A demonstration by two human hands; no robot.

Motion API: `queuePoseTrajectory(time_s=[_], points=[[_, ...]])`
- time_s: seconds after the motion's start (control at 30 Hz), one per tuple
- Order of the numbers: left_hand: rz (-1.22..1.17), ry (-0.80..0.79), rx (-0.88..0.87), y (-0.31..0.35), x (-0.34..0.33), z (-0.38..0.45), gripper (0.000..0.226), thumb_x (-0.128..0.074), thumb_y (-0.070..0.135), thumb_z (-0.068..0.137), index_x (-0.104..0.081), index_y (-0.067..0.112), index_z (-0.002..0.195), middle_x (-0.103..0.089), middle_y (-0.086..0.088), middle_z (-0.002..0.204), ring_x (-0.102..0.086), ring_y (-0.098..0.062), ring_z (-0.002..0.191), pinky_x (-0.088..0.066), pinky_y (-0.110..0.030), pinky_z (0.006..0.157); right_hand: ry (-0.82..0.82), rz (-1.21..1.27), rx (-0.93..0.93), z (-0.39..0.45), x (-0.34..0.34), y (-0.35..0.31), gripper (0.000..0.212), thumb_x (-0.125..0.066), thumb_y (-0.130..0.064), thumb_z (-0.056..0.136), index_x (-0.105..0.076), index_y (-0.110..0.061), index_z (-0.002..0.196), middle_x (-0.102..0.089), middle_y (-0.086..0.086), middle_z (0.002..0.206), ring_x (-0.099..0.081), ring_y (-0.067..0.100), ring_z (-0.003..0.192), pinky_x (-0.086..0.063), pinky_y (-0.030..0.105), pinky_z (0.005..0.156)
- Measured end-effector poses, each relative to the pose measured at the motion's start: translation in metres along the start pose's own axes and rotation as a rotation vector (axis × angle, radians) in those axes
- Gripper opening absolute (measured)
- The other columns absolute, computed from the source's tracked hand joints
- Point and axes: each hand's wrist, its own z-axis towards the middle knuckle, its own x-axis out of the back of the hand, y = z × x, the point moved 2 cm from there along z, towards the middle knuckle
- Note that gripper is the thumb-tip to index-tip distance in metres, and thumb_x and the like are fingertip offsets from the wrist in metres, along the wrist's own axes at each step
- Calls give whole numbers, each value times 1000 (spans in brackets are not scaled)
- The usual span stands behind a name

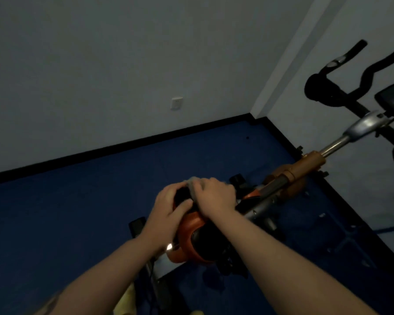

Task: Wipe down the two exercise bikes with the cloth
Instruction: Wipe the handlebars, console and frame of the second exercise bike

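Note:
An orange and black exercise bike (300,169) stands in front of me, its black handlebars (341,87) at the upper right. Its orange and black saddle (191,237) is below me. My left hand (168,212) grips the saddle's front end, thumb over the top. My right hand (214,196) presses a grey cloth (192,185) onto the saddle's nose, fingers curled over it. Most of the cloth is hidden under that hand. Only one bike shows in this view.
Blue floor (77,212) spreads to the left, edged by a black skirting board (123,144) under a grey wall with a white socket (176,103). A wall corner (259,110) lies right of centre. The bike's black base bars (150,258) run along the floor.

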Motion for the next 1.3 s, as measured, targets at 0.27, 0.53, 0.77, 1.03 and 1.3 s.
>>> queuePoseTrajectory(time_s=[0.27,0.53,0.77,1.03,1.3], points=[[441,-119,43,16,-19,51,41,-28,41,103,-62,18,104,-65,3,103,-59,-12,95,-47,-36,84,-21,64,-163,-2,22,93,46,-34,-51,98,-68,-22,87,-64,5,90,-63,29,90,-46,39,80],[562,-105,12,8,-20,57,35,-36,45,101,-68,32,95,-66,16,91,-60,-4,85,-48,-31,75,163,215,89,-25,2,71,47,-29,-53,97,-64,-23,85,-61,-3,85,-57,19,87,-40,38,86],[500,-75,71,2,-19,61,28,-44,45,98,-71,37,99,-67,24,98,-59,3,91,-45,-24,76,177,169,-231,-11,-6,86,44,-39,-49,92,-71,-20,82,-65,4,92,-59,25,98,-40,44,95],[497,-78,-14,4,-19,59,22,-48,40,97,-69,39,102,-63,26,101,-56,7,94,-37,-11,72,128,215,-368,6,7,91,54,-33,-48,96,-74,-16,80,-67,5,87,-60,24,92,-36,34,95],[588,-288,-293,8,-16,61,31,-46,27,101,-59,29,129,-58,17,129,-45,7,117,-28,-6,92,202,263,-771,-30,-25,50,65,-20,-56,94,-28,-24,150,-20,8,157,-30,31,137,13,51,113]])
